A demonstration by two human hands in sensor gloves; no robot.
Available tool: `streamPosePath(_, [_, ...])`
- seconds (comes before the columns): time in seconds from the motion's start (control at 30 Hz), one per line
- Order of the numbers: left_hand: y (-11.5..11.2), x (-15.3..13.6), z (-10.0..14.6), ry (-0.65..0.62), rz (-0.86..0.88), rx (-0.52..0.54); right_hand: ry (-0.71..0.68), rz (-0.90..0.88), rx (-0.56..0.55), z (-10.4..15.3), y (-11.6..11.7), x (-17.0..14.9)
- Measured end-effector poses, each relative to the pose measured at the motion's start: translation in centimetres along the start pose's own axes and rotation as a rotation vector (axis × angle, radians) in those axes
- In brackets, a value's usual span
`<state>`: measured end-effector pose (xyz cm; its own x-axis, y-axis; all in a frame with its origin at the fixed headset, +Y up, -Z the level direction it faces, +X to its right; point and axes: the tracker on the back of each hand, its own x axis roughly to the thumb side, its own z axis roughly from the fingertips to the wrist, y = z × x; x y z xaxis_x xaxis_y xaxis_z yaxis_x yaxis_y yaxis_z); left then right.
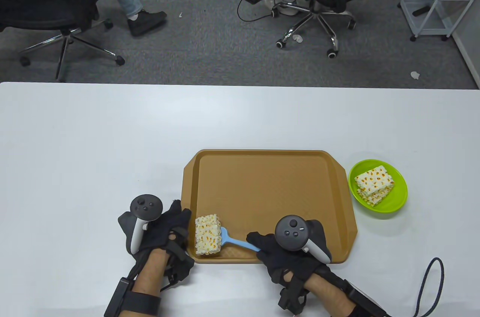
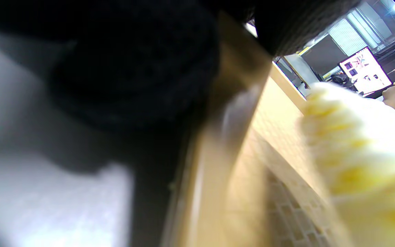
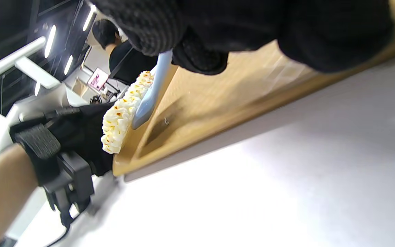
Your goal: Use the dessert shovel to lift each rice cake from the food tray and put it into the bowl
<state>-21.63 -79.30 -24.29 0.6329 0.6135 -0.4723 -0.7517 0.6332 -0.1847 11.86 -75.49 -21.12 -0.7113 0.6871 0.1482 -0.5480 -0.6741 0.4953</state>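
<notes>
One pale, yellow-flecked rice cake [image 1: 207, 234] [image 3: 123, 113] [image 2: 362, 154] stands in the near left corner of the tan food tray [image 1: 262, 189] [image 3: 218, 99]. The blue dessert shovel [image 1: 236, 242] [image 3: 149, 96] has its blade against the cake's right side. My right hand [image 1: 258, 240] [image 3: 197, 51] grips the shovel's handle over the tray's near edge. My left hand [image 1: 180, 219] [image 3: 74, 133] lies at the tray's left rim [image 2: 218, 164], its fingers touching it beside the cake. The green bowl [image 1: 397, 200] right of the tray holds two stacked rice cakes [image 1: 375, 181].
The white table [image 1: 93, 144] spreads left of and beyond the tray. A dark cable [image 1: 431, 283] loops on the table by my right forearm. Office chairs [image 1: 315, 2] and seated people are on the carpet past the far edge.
</notes>
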Motion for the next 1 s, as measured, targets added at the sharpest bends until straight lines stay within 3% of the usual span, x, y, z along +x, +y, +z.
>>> streamPosePath(0.3, [0.0,0.0,0.0,-0.001,0.011,-0.005,0.024,-0.066,-0.2,3.7,-6.2,-2.2])
streamPosePath(0.57, [0.0,0.0,0.0,0.002,0.019,-0.004,0.071,-0.155,-0.332,6.5,-10.2,-4.8])
streamPosePath(1.0, [0.1,-0.1,0.0,0.003,0.014,0.004,0.286,-0.302,-0.615,12.0,-16.3,-10.6])
